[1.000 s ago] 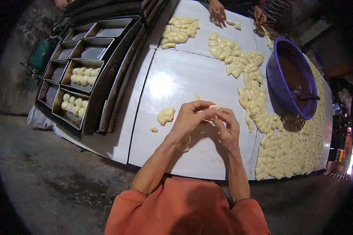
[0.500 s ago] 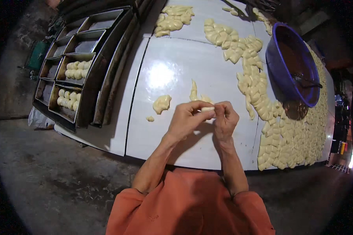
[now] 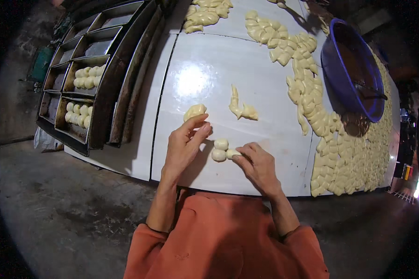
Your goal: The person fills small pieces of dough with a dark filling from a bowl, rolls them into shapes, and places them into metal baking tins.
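Observation:
My right hand [image 3: 260,168] pinches a small, smooth dough ball [image 3: 232,153] between thumb and fingers, low over the white table. Right beside it, two more dough balls [image 3: 219,150] sit close together. My left hand [image 3: 184,148] is open, thumb and forefinger a little apart, by a pale lump of dough [image 3: 194,111]. Its fingertips reach the lump's near edge; whether they touch it I cannot tell. Farther off lies a thin, bent scrap of dough [image 3: 240,108].
At the left, joined metal baking tins [image 3: 97,104] stand, two holding rows of dough balls [image 3: 79,114]. A purple basin [image 3: 331,69] with brown contents and a utensil is at the right. Many dough pieces [image 3: 340,158] cover the right of the white table [image 3: 209,65].
My hands have come apart from their meeting point. The left moved to the dough lump at left, and the right came down with a dough ball beside two others, now uncovered.

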Motion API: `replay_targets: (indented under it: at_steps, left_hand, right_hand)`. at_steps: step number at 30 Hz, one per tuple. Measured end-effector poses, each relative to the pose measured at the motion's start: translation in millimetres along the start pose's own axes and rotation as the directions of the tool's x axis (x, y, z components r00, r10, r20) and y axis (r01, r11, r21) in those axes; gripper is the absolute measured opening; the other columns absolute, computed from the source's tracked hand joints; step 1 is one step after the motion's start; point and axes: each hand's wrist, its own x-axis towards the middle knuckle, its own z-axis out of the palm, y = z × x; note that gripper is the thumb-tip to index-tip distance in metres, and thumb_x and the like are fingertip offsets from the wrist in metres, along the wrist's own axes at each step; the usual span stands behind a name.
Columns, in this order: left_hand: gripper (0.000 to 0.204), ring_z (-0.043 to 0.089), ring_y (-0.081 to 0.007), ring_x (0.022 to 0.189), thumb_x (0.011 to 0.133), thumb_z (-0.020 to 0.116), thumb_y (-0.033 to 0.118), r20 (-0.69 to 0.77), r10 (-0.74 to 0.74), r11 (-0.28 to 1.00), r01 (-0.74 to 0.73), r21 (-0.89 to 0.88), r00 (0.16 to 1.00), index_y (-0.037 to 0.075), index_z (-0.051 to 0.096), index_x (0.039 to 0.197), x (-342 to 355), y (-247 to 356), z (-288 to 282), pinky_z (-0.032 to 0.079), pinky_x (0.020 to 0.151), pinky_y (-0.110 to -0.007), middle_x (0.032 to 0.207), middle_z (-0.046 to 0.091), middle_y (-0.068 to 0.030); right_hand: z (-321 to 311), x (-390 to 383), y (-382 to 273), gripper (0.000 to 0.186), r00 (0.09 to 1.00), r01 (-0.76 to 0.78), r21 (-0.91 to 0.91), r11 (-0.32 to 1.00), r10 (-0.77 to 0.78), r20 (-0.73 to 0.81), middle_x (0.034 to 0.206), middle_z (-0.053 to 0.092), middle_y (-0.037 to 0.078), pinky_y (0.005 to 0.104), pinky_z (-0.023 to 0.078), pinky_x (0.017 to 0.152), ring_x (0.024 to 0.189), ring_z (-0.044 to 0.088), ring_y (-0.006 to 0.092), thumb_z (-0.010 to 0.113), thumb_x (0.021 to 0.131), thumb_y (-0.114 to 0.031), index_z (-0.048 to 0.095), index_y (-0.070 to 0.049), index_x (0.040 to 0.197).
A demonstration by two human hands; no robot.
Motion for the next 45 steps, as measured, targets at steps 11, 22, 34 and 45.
replay_targets:
  at_steps: [11, 22, 34, 45]
  left_hand:
    - [0.046, 0.053, -0.0365, 0.126, 0.085, 0.074, 0.021, 0.245, 0.484, 0.644, -0.531, 0.55, 0.84, 0.007, 0.064, 0.127, 51.6, 5.9, 43.4, 0.044, 0.105, -0.045, 0.135, 0.058, -0.0148]
    - [0.024, 0.057, -0.0297, 0.114, 0.084, 0.072, 0.023, 0.291, 0.571, 0.572, -0.626, 0.53, 0.768, 0.007, 0.072, 0.101, 86.1, 2.1, 65.9, 0.043, 0.093, -0.045, 0.112, 0.067, -0.0104]
    - [0.024, 0.063, -0.0208, 0.107, 0.084, 0.072, 0.021, 0.407, 0.586, 0.444, -0.698, 0.562, 0.701, 0.013, 0.073, 0.106, 88.5, -1.3, 69.2, 0.038, 0.101, -0.046, 0.097, 0.073, -0.0042]
    - [0.032, 0.06, -0.0227, 0.109, 0.083, 0.075, 0.021, 0.379, 0.581, 0.412, -0.662, 0.627, 0.72, 0.015, 0.067, 0.114, 86.7, -15.2, 69.8, 0.038, 0.1, -0.047, 0.112, 0.067, -0.0027]
  right_hand:
    - [-7.9, 87.2, 19.8, 0.046, 0.9, 0.194, -0.411, 0.891, -0.328, -0.286, 0.122, 0.065, 0.017, 0.0432, 0.05, 0.088, 0.106, 0.061, 0.0337, 0.069, 0.088, -0.016, 0.059, -0.006, 0.132]
    - [-20.0, 91.9, 22.7, 0.025, 0.964, -0.116, 0.786, 0.607, 0.258, -0.057, 0.089, 0.06, 0.0, 0.0235, 0.047, 0.067, 0.077, 0.054, 0.0079, 0.067, 0.095, -0.022, 0.061, 0.0, 0.106]
    - [-17.0, 87.0, 26.5, 0.021, 0.967, -0.078, 0.761, 0.644, 0.235, -0.099, 0.089, 0.064, 0.003, 0.0213, 0.049, 0.067, 0.079, 0.058, 0.0075, 0.069, 0.094, -0.017, 0.067, 0.002, 0.103]
    - [-44.2, 58.1, 38.0, 0.021, 0.996, 0.077, 0.987, 0.142, 0.033, -0.082, 0.082, 0.065, 0.007, 0.0263, 0.048, 0.047, 0.064, 0.06, 0.0113, 0.071, 0.086, -0.019, 0.062, -0.002, 0.095]
